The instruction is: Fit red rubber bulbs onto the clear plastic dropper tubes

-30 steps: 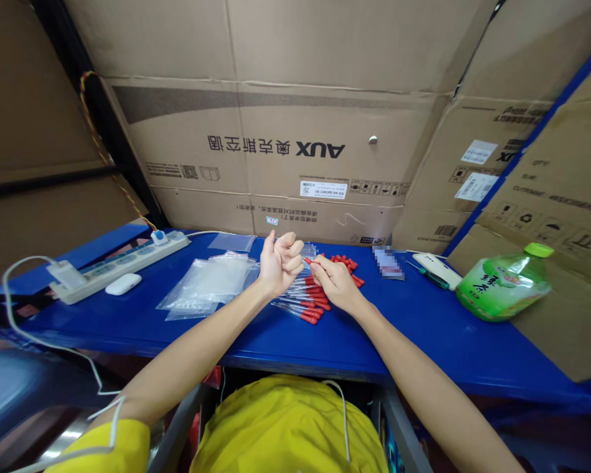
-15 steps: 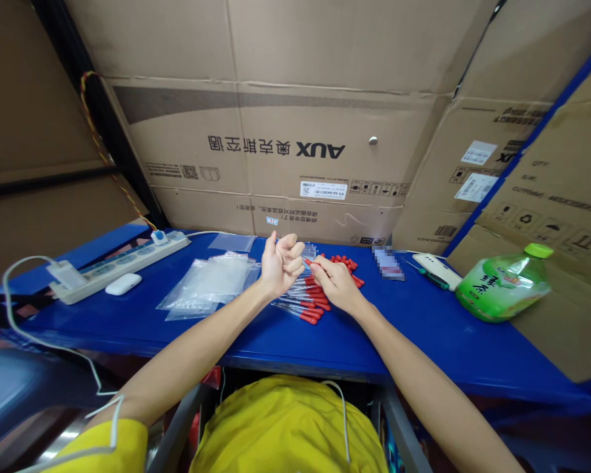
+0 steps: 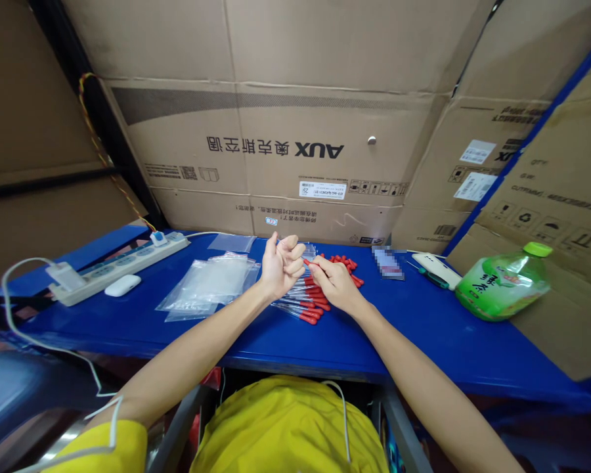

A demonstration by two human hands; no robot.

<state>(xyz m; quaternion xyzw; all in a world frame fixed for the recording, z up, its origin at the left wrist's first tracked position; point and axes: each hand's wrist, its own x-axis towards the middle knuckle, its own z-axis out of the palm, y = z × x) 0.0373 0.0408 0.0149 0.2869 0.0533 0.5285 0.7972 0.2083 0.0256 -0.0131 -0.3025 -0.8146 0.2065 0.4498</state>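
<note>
In the middle of the table, my left hand (image 3: 282, 266) is closed with curled fingers, its thumb pointing up. It grips what appears to be the glass tube of a dropper, mostly hidden inside the fist. My right hand (image 3: 335, 282) pinches the red rubber bulb (image 3: 306, 262) at that dropper's end, right against the left fingers. Under and between both hands lie several glass droppers with red bulbs (image 3: 309, 316), side by side. Behind my right hand is a pile of loose red bulbs (image 3: 345, 261). More clear glass tubes (image 3: 309, 249) lie behind my left hand.
Clear zip bags (image 3: 211, 282) are stacked left of the hands. Farther left are a power strip (image 3: 123, 266) and a white earphone case (image 3: 123, 285). To the right lie a green-handled tool (image 3: 432, 276) and a green tea bottle (image 3: 502, 286). Cardboard (image 3: 276, 112) walls the back.
The hands stay in nearly the same place. The red bulb now shows closer against the left fingers, where a little clear tube seemed visible before.
</note>
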